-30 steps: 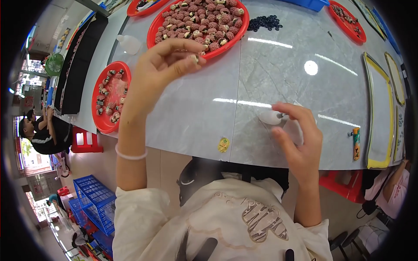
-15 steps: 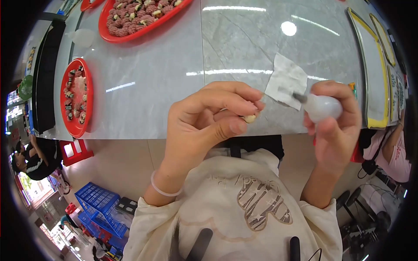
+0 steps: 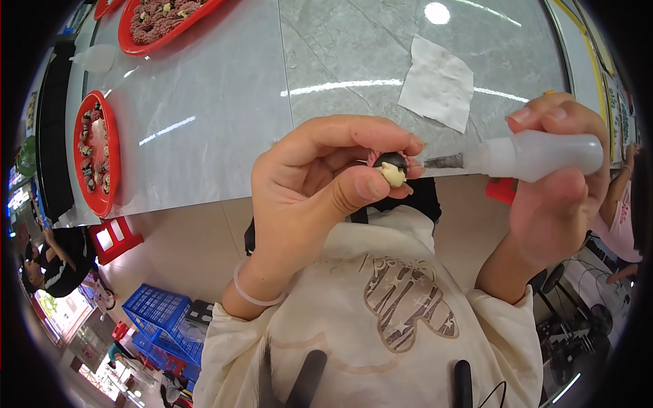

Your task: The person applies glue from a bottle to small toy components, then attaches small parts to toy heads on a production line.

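Between its thumb and fingertips my left hand (image 3: 292, 183) pinches a small pink, black and cream moulded piece (image 3: 392, 167), with its cream part facing up. My right hand (image 3: 554, 204) is closed around a translucent white squeeze bottle (image 3: 558, 153), which lies sideways with its thin nozzle pointing left. The nozzle tip reaches right up to the piece; I cannot tell whether it touches. Both hands are held above the table's near edge. A torn white sheet of paper (image 3: 437, 85) lies on the table beyond them.
At the left of the grey table (image 3: 204, 129) stands a narrow red tray (image 3: 114, 163) with several similar small pieces. Farther back, a larger red tray (image 3: 170, 45) holds many pink ones. A translucent white object (image 3: 96, 59) lies near the left edge. Blue crates (image 3: 156, 309) stand on the floor.
My left hand has turned the piece so that its black and cream parts show. My right hand has moved a little right, with the bottle now level and its nozzle at the piece.
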`<state>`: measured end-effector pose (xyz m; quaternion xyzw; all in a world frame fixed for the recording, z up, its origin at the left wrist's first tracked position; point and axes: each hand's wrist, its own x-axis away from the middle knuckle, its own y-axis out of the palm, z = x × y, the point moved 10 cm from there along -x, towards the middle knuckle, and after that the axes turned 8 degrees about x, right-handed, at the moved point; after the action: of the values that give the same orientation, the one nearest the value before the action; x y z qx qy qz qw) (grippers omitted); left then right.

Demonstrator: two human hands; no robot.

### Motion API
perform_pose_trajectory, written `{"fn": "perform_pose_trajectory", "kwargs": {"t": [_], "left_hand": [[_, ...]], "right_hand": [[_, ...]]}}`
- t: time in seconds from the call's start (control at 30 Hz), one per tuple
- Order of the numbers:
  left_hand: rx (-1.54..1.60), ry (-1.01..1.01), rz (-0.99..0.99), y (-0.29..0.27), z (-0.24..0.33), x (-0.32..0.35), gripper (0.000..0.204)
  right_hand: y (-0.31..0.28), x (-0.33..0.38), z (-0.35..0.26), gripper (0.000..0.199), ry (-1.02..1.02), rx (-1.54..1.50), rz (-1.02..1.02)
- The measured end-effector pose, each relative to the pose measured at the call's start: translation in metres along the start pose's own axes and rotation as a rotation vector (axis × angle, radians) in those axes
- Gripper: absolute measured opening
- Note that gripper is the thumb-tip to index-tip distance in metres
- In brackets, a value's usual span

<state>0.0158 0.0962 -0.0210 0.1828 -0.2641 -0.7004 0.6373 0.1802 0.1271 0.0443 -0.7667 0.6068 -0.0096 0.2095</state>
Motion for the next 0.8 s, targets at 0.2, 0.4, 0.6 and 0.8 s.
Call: {"fn": "perform_pose_trajectory", "kwargs": {"t": [0.2, 0.4, 0.6, 0.8], "left_hand": [[0.022, -0.01, 0.001, 0.001, -0.003, 0.0, 0.041], [0.035, -0.023, -0.004, 0.0, -0.005, -0.001, 0.041], [0.021, 0.022, -0.027, -0.001, -0.001, -0.002, 0.039], [0.11, 0.053, -0.106, 0.015, -0.003, -0.014, 0.032]], "right_hand": [[-0.011, 0.01, -0.032, 0.048, -0.333, 0.186, -0.039], [-0.015, 0.015, -0.037, 0.048, -0.26, 0.126, 0.076], [-0.03, 0.018, -0.03, 0.051, -0.172, 0.177, 0.163], [-0.024, -0.01, -0.014, 0.047, -0.01, 0.007, 0.16]]}}
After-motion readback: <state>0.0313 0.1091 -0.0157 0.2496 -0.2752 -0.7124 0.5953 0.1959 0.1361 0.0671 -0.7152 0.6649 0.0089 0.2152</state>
